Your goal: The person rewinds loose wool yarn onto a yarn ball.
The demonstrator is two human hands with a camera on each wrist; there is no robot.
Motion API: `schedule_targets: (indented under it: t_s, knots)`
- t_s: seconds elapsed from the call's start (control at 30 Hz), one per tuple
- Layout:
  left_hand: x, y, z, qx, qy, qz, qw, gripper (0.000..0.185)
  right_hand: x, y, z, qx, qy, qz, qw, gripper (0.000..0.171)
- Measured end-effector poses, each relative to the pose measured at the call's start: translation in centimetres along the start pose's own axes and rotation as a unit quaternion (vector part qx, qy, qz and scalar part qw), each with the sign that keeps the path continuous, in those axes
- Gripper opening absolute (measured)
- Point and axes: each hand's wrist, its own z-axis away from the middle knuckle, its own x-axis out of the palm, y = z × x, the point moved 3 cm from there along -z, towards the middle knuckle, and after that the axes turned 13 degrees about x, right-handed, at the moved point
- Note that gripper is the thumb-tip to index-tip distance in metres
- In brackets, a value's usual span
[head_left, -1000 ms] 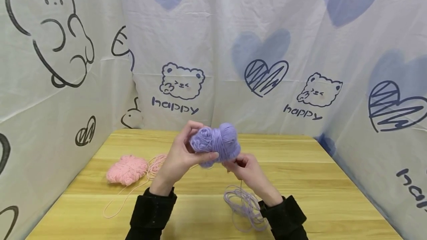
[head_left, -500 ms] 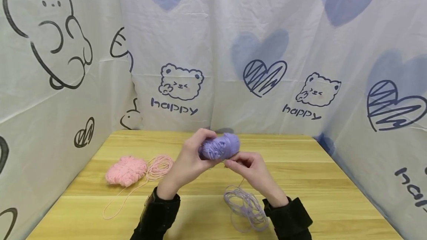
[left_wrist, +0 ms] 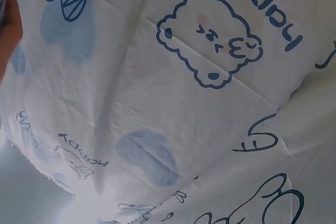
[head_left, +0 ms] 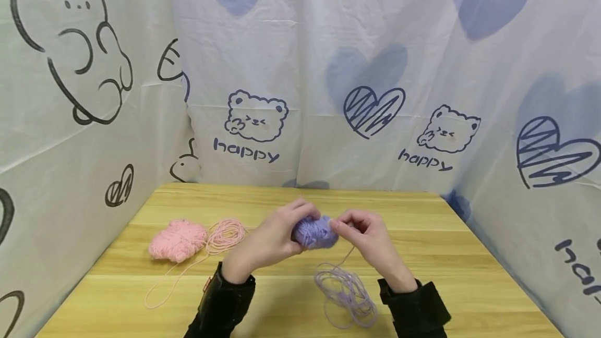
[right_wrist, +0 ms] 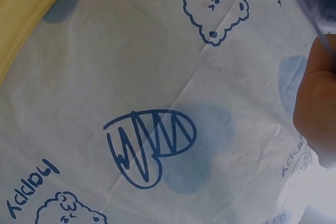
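Above the middle of the table, my left hand (head_left: 277, 236) grips a purple ball of yarn (head_left: 313, 232), fingers over its top and thumb below. At the ball's right side, my right hand (head_left: 368, 236) pinches the purple strand between thumb and fingertips. From that hand the strand runs down to a loose purple coil (head_left: 347, 293) on the table. In the right wrist view, part of the right hand (right_wrist: 317, 98) shows at the edge with the strand (right_wrist: 307, 11) crossing it. Only a sliver of the left hand (left_wrist: 10, 32) appears in the left wrist view.
A pink ball of yarn (head_left: 178, 240) lies on the left of the wooden table (head_left: 422, 254), beside a loose pink coil (head_left: 225, 235). A pink strand (head_left: 161, 299) loops toward the front. White printed cloth (head_left: 319, 140) stands behind and along both sides.
Both hands have lowered and shifted slightly right with the purple ball, which has turned in the left hand. My right hand has moved from below the ball to its right side.
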Motion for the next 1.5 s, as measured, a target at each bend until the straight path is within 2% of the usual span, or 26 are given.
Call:
schedule_targets:
  t_s: [0.07,0.17,0.37,0.47,0.6,0.73,0.9,1.07,1.2,1.4,1.5]
  knots:
    - [0.2,0.1,0.0,0.013,-0.016,0.032,0.9993,0.053,-0.1,0.1,0.1,0.004,0.004,0.001,1.000,0.010]
    - [0.3,0.2,0.1,0.040,-0.022,0.088,0.9951,0.052,-0.2,0.3,0.0,0.011,0.012,0.002,1.000,0.010]
    - [-0.2,0.3,0.3,0.072,-0.020,0.179,0.9811,0.051,-0.3,0.4,-0.1,0.029,0.024,-0.010,0.999,0.011]
    - [-0.5,0.4,0.4,0.080,-0.015,0.226,0.9708,0.051,-0.1,0.6,-0.2,0.037,0.022,-0.023,0.999,0.014]
    - [-0.9,0.5,0.5,0.063,0.012,0.304,0.9505,0.054,0.4,1.0,-0.5,0.037,0.010,-0.053,0.998,0.004]
    - [-1.3,0.4,0.4,0.022,0.062,0.355,0.9327,0.057,1.1,1.4,-0.7,0.034,-0.004,-0.067,0.997,0.020]
    - [-1.7,0.2,0.4,-0.028,0.127,0.369,0.9204,0.056,1.8,1.8,-0.9,0.049,-0.033,-0.066,0.996,0.025]
    - [-1.8,-0.1,0.3,-0.076,0.166,0.348,0.9196,0.055,1.8,2.1,-1.1,0.072,-0.035,-0.054,0.995,0.019]
    - [-1.7,-0.2,0.3,-0.094,0.180,0.329,0.9221,0.053,1.7,2.1,-1.1,0.090,-0.031,-0.043,0.995,0.008]
    - [-1.6,-0.3,0.4,-0.105,0.193,0.325,0.9199,0.057,1.6,2.0,-1.0,0.104,-0.025,-0.018,0.994,0.009]
    - [-1.6,-0.4,0.5,-0.110,0.193,0.312,0.9237,0.062,1.7,2.0,-1.0,0.116,-0.023,-0.007,0.993,0.009]
